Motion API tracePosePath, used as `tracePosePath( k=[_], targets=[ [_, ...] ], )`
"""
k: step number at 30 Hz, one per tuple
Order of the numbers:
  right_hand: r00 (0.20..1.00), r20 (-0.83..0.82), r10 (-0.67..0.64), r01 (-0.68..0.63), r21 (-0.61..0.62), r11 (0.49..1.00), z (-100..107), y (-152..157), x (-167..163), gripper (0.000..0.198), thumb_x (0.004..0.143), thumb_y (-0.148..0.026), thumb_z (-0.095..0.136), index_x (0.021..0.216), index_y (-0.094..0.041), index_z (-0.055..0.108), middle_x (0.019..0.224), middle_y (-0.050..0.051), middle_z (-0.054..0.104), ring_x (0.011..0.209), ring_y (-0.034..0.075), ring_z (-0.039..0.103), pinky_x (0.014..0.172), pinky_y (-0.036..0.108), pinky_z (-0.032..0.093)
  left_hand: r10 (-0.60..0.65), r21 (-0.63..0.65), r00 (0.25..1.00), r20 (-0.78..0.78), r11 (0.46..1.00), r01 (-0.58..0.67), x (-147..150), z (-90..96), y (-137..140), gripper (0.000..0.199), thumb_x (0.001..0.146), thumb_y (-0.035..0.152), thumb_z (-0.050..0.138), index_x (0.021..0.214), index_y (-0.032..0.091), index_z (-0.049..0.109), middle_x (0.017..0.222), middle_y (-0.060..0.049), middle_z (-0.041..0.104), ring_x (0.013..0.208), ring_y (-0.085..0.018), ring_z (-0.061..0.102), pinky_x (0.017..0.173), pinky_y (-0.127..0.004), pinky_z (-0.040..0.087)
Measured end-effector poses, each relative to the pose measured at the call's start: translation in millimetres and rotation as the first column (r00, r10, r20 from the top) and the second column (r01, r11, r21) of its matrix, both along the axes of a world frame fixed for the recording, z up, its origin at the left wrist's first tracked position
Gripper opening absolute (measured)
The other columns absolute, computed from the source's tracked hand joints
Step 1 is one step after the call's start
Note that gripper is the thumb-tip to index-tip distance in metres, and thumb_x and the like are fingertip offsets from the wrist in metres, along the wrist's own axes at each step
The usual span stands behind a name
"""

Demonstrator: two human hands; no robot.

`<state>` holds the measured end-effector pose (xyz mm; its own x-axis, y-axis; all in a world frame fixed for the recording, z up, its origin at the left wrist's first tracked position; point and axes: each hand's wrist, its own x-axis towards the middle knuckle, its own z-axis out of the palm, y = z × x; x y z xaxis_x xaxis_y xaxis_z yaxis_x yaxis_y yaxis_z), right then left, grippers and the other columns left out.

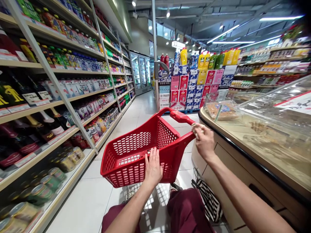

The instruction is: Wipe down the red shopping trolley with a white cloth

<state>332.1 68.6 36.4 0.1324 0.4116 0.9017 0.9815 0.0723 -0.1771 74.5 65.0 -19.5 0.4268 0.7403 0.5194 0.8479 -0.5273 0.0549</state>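
Observation:
A red plastic shopping cart [136, 171] with perforated walls stands turned sideways before me, and no goods show in its basket. My left hand [154, 166] lies against the near side of the basket, fingers stretched out together over the rim. At the right end of the cart's red handle [181, 117] my right hand [204, 139] is closed, its fingers wrapped round the bar. Below, a black-and-white striped bag [209, 197] hangs or rests beside my right leg; its support is hidden.
Drink shelves [73, 97] line the left side, with cans on the bottom level. A display counter [243, 155] with clear covers stands close on the right. Ahead are stacked drink cartons [183, 84], a grey post and glass-door fridges [141, 71]. White floor tiles [94, 194] run between.

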Motion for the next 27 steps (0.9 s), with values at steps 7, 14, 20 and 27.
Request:
tracePosePath(
  k=[7, 14, 20, 27],
  targets=[
    [0.991, 0.131, -0.007, 0.013, -0.048, 0.999, 8.7, 7.3, -3.1, 0.030, 0.085, -0.018, 0.035, 0.101, -0.015, 0.061, 0.100, 0.012, 0.053, 0.085, 0.019, 0.045, 0.071, 0.031, 0.042, 0.022, 0.048, 1.000, -0.017, 0.999, -0.021, -0.3, -5.7, 2.4, 0.074, 0.065, 0.006, 0.041, 0.134, 0.008, 0.016, 0.139, -0.014, 0.028, 0.130, -0.024, 0.017, 0.105, -0.049, 0.018],
    [0.935, 0.320, 0.149, -0.098, -0.171, 0.980, 16.1, 10.9, -22.7, 0.029, 0.084, -0.016, 0.042, 0.106, -0.023, 0.060, 0.103, 0.006, 0.057, 0.082, 0.016, 0.046, 0.075, 0.028, 0.042, 0.011, 0.056, 0.999, -0.035, 0.998, -0.009, -2.9, -8.2, 4.9, 0.075, 0.065, 0.006, 0.041, 0.135, 0.007, 0.014, 0.140, -0.014, 0.025, 0.131, -0.024, 0.014, 0.104, -0.050, 0.017],
    [0.983, 0.185, -0.020, 0.033, -0.069, 0.997, 5.4, 12.8, -14.3, 0.031, 0.085, -0.016, 0.037, 0.106, -0.015, 0.060, 0.114, 0.012, 0.054, 0.102, 0.023, 0.045, 0.084, 0.038, 0.040, -0.010, 0.089, 0.999, -0.039, 0.996, 0.013, -5.6, -10.5, 3.9, 0.074, 0.066, 0.005, 0.041, 0.135, 0.007, 0.014, 0.139, -0.014, 0.027, 0.130, -0.023, 0.016, 0.105, -0.048, 0.018],
    [0.947, 0.284, 0.152, -0.124, -0.112, 0.986, 0.2, 19.9, -23.1, 0.033, 0.086, -0.014, 0.032, 0.107, -0.015, 0.058, 0.118, 0.012, 0.055, 0.113, 0.022, 0.043, 0.090, 0.039, 0.039, -0.021, 0.109, 0.999, -0.033, 0.994, 0.024, -8.5, -14.3, 6.0, 0.077, 0.065, 0.002, 0.040, 0.136, 0.008, 0.011, 0.139, -0.013, 0.029, 0.130, -0.023, 0.018, 0.104, -0.049, 0.018]
  ],
)
